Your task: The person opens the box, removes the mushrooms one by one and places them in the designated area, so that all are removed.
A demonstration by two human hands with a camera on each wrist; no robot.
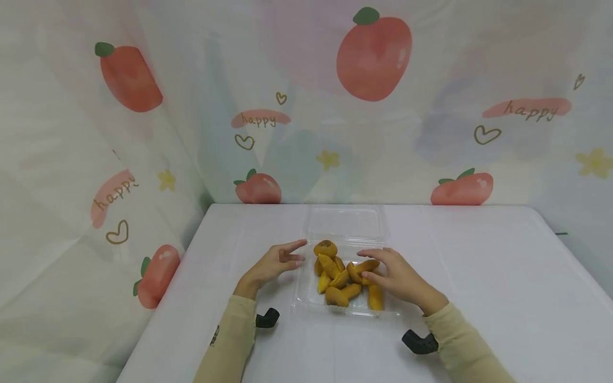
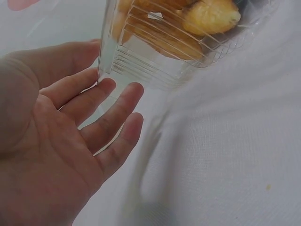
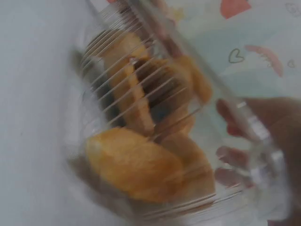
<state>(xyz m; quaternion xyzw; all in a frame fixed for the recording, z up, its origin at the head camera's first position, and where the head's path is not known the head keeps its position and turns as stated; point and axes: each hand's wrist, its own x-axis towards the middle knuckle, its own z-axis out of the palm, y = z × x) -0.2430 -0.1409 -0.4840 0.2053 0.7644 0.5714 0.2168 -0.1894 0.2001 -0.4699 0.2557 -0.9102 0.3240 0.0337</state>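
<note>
A clear plastic clamshell box (image 1: pixel 303 291) stands on the table, its lid (image 1: pixel 345 222) folded back towards the wall. Several yellow-brown, mushroom-like pieces (image 1: pixel 339 297) lie inside, some with a rounded cap and a thick stem. At the box's left side is my left hand (image 1: pixel 275 263), fingers extended and spread; in the left wrist view its fingertips are close to the clear wall (image 2: pixel 107 47), contact uncertain. My right hand (image 1: pixel 401 274) reaches over the right side, its fingers loosely bent near a piece (image 1: pixel 369 266). The right wrist view is blurred and shows no grip on anything.
A white-covered table (image 1: pixel 479 255) extends around the box. Behind and to the left hangs a printed cloth (image 1: pixel 306 64) with fruit, hearts and writing. Black curved parts (image 1: pixel 268 318) jut out by both wrists.
</note>
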